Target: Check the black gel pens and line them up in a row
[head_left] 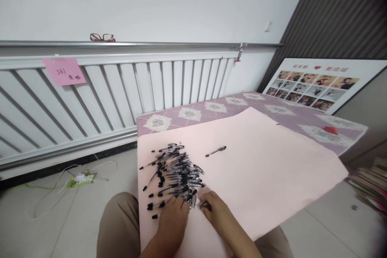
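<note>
Black pen piece [206, 205], pinched in right hand [216, 207]

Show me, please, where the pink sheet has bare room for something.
The pale pink sheet is bare right of the lone black-and-clear pen, up to the sheet's right edge. A smaller gap separates that pen from the heap of similar pens. Crowded: the left part, with heap, left hand and right hand.

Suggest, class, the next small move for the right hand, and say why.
The right hand could perhaps lay the dark item it pinches, seemingly a pen, beside the lone pen: that one lies apart on the pink sheet, with bare space around, while the left hand is at the crowded pile of pens.
</note>
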`<state>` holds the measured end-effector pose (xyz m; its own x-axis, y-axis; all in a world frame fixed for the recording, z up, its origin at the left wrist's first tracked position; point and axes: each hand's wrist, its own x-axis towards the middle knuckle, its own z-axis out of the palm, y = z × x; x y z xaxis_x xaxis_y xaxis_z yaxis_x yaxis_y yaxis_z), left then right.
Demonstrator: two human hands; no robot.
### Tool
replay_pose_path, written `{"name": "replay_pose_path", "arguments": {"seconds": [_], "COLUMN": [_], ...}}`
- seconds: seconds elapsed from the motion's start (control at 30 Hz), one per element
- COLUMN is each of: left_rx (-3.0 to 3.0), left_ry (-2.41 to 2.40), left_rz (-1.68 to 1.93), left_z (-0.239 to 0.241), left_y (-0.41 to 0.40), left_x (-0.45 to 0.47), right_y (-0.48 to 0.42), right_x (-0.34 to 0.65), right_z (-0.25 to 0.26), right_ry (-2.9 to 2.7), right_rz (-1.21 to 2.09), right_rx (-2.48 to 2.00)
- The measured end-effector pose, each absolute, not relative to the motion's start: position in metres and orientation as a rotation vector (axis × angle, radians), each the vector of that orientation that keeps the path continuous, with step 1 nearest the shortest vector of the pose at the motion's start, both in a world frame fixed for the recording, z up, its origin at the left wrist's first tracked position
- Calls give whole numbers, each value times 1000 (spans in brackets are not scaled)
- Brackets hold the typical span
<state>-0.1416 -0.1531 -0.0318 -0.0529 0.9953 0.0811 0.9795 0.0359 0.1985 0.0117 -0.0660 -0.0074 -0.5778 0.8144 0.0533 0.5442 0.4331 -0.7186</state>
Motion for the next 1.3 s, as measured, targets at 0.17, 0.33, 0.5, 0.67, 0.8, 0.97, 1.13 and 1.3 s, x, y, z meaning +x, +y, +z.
{"name": "replay_pose_path", "arguments": {"seconds": [0.17, 0.33, 0.5, 0.67, 0.8, 0.97, 1.13, 1.3], "left_rx": [2079, 1998, 1950, 1946, 1915, 1925, 1975, 2092], "left_ry": [2172, 2160, 2129, 2104, 2147, 2216, 2218, 2160], "left_rz": [354, 422, 461, 491, 465, 478, 595, 828], "left_z": [-28, -25, -18, -17, -17, -17, -19, -29], "left_y": [-154, -158, -164, -169, -170, -167, -170, -176], "left_x": [-141, -142, -144, -147, -150, -153, -153, -146], "right_y": [-75, -83, -81, -83, -84, -86, -85, -85], "right_x": [14, 11, 17, 19, 12, 6, 9, 12], "right_z": [-4, -2, 0, -2, -2, 0, -2, -4], "right_ry": [-2441, -2471, -2528, -2584, -2596, -2560, -2489, -2432], "right_rz": [847, 848, 763, 680, 675, 709, 743, 772], "right_rx": [-1099, -995, -1102, -1152, -1148, -1126, -1124, -1121]}}
